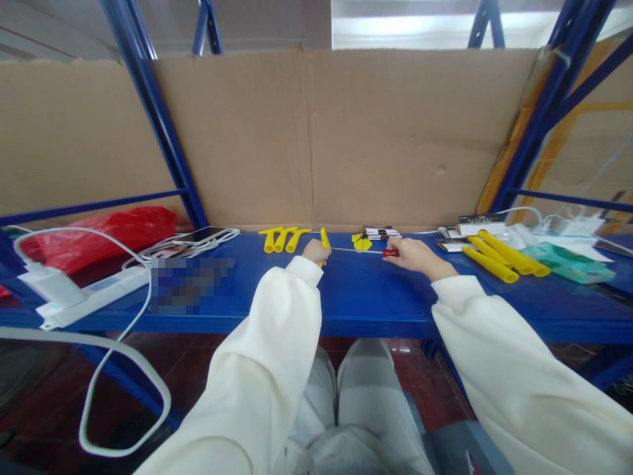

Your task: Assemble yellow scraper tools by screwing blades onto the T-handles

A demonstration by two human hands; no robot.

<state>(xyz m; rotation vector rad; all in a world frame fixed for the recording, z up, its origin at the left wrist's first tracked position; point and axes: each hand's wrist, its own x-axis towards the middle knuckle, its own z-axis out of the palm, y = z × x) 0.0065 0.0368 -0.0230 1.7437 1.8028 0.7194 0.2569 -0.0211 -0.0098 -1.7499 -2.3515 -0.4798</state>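
Observation:
My left hand [314,251] is closed around a yellow plastic part [324,239], which sticks out above and below the fingers. My right hand [411,256] grips the red handle of a screwdriver [357,250]. Its long thin shaft points left, level above the blue tabletop, and its tip meets the yellow part; whether it sits in a screw cannot be made out. Left of my left hand lie several yellow T-shaped parts [295,240] in a row. Beyond the shaft are small flat yellow pieces [361,242] and a stack of black-and-white packets [382,232].
Several yellow tubes [496,257] lie at the right beside a green plastic packet [568,262] and small boxes [481,224]. On the left are a red plastic bag [119,234], a phone [199,235], and a white power strip [99,297] with looping cable. Cardboard [237,138] walls the back.

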